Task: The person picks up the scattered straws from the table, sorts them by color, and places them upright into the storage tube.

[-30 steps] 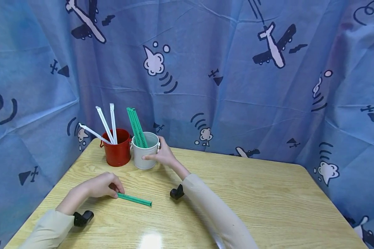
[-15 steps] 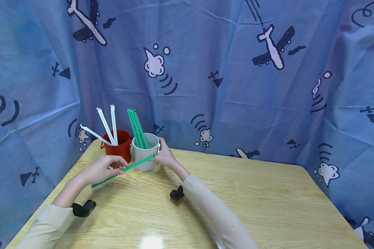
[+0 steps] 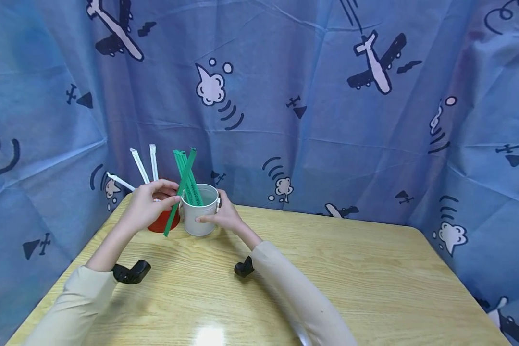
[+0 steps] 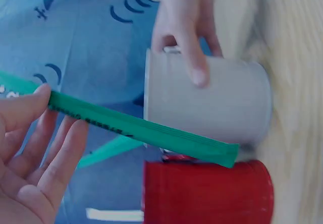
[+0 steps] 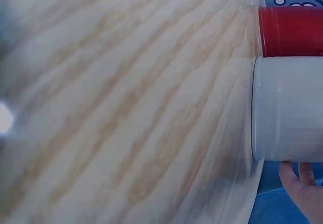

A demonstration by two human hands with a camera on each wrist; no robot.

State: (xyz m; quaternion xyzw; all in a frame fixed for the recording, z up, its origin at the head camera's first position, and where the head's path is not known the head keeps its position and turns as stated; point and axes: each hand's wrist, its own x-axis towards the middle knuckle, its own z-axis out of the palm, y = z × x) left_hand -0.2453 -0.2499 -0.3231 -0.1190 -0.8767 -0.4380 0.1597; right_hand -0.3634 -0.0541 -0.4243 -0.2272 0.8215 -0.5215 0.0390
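My left hand (image 3: 152, 202) pinches a green paper-wrapped straw (image 4: 146, 129) between thumb and fingers. The straw tilts steeply upward, close in front of the white bucket's left rim. My right hand (image 3: 226, 213) grips the right side of the white bucket (image 3: 199, 222), its thumb across the front wall. Several green wrapped straws (image 3: 192, 185) stand inside that bucket, leaning left. Just to its left is a red bucket (image 4: 207, 193), partly hidden behind my left hand in the head view. White wrapped straws (image 3: 140, 166) stick up out of the red bucket.
Both buckets stand on a wooden table (image 3: 328, 269) near its back left corner. A blue curtain (image 3: 259, 96) printed with planes hangs behind and at the sides. Black wrist devices (image 3: 131, 272) sit at both sleeves.
My left hand lifted the green straw off the table, carried it back to the buckets and turned it from lying flat to steeply tilted. My right hand stayed on the white bucket.
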